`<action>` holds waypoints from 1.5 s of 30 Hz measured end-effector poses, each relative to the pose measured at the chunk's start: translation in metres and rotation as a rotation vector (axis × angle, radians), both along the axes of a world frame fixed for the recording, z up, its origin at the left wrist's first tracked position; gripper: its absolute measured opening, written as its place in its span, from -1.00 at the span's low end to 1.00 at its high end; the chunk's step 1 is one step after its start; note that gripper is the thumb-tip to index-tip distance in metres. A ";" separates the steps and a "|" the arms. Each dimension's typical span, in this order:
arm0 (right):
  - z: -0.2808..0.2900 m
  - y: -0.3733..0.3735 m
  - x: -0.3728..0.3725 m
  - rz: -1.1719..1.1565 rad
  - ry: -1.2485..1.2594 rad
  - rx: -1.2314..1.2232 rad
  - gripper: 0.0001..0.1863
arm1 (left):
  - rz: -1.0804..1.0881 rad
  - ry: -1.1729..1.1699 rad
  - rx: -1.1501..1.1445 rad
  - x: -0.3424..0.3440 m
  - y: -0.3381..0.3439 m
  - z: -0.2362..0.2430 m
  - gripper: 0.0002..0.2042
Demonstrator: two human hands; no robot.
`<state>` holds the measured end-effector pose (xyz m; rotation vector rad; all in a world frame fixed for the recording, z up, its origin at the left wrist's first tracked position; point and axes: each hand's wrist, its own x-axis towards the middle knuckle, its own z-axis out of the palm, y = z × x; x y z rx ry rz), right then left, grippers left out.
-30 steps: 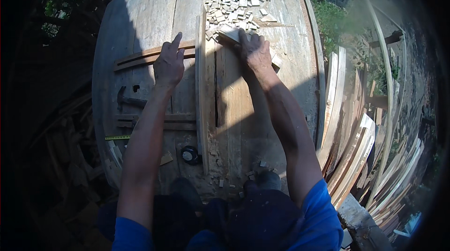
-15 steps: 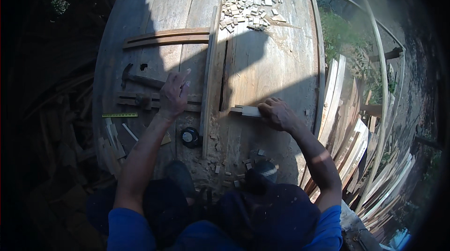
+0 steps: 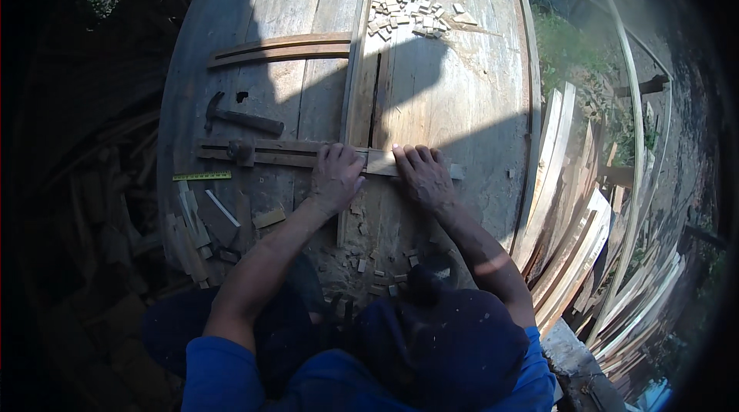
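Wooden strip [image 3: 308, 155] lies crosswise on the desk [image 3: 462, 104], both hands pressing flat: left hand [image 3: 336, 179], right hand [image 3: 423, 175], seemingly gripping nothing

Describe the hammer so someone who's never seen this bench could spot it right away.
Start at the round wooden tabletop. On its shaded left side, above the flat strip under the left hand, lies the hammer. Its dark clawed head sets it apart from the curved wooden slats farther up.
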<state>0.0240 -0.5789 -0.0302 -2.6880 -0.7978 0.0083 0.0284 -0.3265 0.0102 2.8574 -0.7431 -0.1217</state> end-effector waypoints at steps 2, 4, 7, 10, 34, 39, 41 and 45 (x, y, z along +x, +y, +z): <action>-0.002 0.004 0.006 0.009 -0.014 0.037 -0.36 | -0.012 -0.031 0.108 0.003 0.004 -0.008 -0.58; -0.009 0.000 0.009 -0.001 -0.050 0.054 -0.34 | -0.030 -0.047 -0.022 0.004 -0.003 -0.008 -0.61; -0.016 -0.001 0.015 0.008 -0.097 0.090 -0.33 | -0.037 -0.132 -0.100 0.005 -0.009 -0.012 -0.65; -0.021 -0.002 0.020 0.018 -0.143 0.102 -0.33 | -0.025 -0.167 -0.068 0.010 -0.011 -0.018 -0.68; -0.006 0.000 0.079 -0.032 -0.162 0.130 -0.24 | 0.044 -0.158 -0.041 0.066 -0.019 -0.027 -0.75; -0.013 -0.004 0.089 -0.020 -0.225 0.158 -0.25 | 0.034 -0.175 -0.026 0.078 -0.023 -0.027 -0.76; -0.016 -0.005 0.094 -0.015 -0.241 0.169 -0.26 | 0.032 -0.185 -0.029 0.082 -0.024 -0.027 -0.77; -0.017 -0.007 0.101 -0.004 -0.195 0.149 -0.27 | 0.036 -0.184 -0.068 0.089 -0.026 -0.027 -0.78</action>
